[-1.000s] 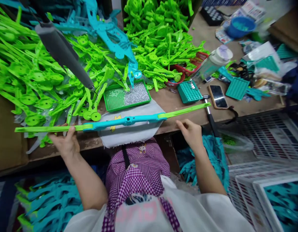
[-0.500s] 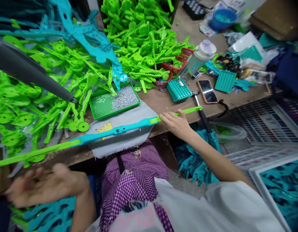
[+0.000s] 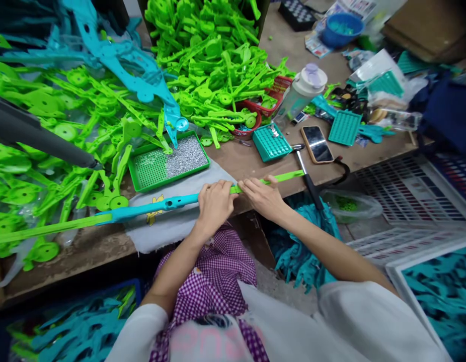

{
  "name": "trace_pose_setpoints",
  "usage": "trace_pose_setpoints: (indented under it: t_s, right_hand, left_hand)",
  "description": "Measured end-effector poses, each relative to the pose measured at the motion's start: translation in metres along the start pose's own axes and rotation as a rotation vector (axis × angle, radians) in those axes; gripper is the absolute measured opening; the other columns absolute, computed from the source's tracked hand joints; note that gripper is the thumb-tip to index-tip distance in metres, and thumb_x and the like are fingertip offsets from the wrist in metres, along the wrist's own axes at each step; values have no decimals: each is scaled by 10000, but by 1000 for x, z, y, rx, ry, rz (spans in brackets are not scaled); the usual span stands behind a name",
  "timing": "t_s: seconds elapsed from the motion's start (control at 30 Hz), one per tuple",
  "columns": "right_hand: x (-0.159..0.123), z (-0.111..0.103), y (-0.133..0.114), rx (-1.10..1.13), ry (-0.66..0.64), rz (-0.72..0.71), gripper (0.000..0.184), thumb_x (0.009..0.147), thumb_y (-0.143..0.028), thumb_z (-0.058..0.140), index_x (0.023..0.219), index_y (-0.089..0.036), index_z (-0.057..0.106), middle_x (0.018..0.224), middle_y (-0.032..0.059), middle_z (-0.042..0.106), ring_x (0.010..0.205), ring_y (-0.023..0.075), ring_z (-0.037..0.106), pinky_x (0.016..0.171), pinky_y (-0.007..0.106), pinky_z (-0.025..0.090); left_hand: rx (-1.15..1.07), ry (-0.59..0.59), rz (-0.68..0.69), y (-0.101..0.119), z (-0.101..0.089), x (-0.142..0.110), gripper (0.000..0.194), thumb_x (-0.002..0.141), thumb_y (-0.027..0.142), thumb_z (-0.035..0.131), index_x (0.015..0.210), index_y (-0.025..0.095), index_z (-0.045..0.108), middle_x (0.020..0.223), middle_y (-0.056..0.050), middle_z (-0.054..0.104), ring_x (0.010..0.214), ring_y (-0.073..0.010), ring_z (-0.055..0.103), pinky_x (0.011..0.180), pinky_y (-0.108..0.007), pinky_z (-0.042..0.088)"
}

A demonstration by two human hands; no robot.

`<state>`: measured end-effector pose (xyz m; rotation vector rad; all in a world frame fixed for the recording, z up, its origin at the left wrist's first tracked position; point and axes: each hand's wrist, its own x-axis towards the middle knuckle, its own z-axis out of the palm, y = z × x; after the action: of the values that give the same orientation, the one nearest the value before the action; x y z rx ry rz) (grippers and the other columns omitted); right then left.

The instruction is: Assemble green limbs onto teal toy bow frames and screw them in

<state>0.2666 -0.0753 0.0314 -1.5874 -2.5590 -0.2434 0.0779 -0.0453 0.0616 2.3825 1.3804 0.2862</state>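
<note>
A long plastic bar (image 3: 142, 211), turquoise in its middle and bright green at both ends, lies slantwise along the table's front edge. My left hand (image 3: 216, 203) is closed round the right end of its turquoise section. Just to the right, my right hand (image 3: 260, 195) grips the green end piece, its fingers over the top. Under the bar is a pale cloth (image 3: 142, 236) with a yellow cartoon figure. Behind it sits a green perforated tray (image 3: 146, 171), its right part covered with small silvery pieces. What my palms touch underneath is hidden.
Heaps of green plastic parts (image 3: 210, 60) fill the table's left and back. A dark grey tool (image 3: 40, 133) juts in from the left. To the right are a turquoise block (image 3: 271, 143), a hammer (image 3: 310, 181), a phone (image 3: 317, 144) and a bottle (image 3: 304, 85). White crates stand lower right.
My left hand, open and off the bar at lower left before, has come up and right onto the turquoise section beside my right hand. The right hand stays on the green end.
</note>
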Motion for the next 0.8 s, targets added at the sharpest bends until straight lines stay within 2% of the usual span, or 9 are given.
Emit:
trace_pose_setpoints:
  t_s: [0.23,0.6,0.7,0.8]
  right_hand:
    - [3,-1,2,-40,34,-34,340,1020,-125,367,1233,-150,630,987,83,721,961,239,563,933,411,205]
    - [-5,1,-2,-49,83,-30,316,1015,-139,403,1218,-161,645,1010,87,736,958,232,584,904,386,218]
    - [-3,-5,5,-54,93,-87,289,1012,-149,426,1197,-159,648,1016,83,737,963,220,597,910,383,220]
    - [4,-13,18,-9,25,-201,263,1021,-230,452,1175,-173,658,993,80,734,980,223,610,943,384,229]
  left_hand:
    - [-15,13,-29,2,-3,5,162,984,323,579,1070,213,661,1074,-61,736,1007,-258,658,951,-440,350]
    - [128,-17,156,-5,5,-2,213,1013,308,523,1122,147,607,1132,-126,698,1045,-255,635,941,-397,378]
    - [154,-64,173,-5,0,-4,258,1029,333,491,1149,135,605,1151,-135,692,1056,-255,638,947,-391,381]
    - [159,-101,185,-3,-4,-4,299,1044,357,451,1149,128,611,1136,-147,691,1036,-261,650,936,-396,400]
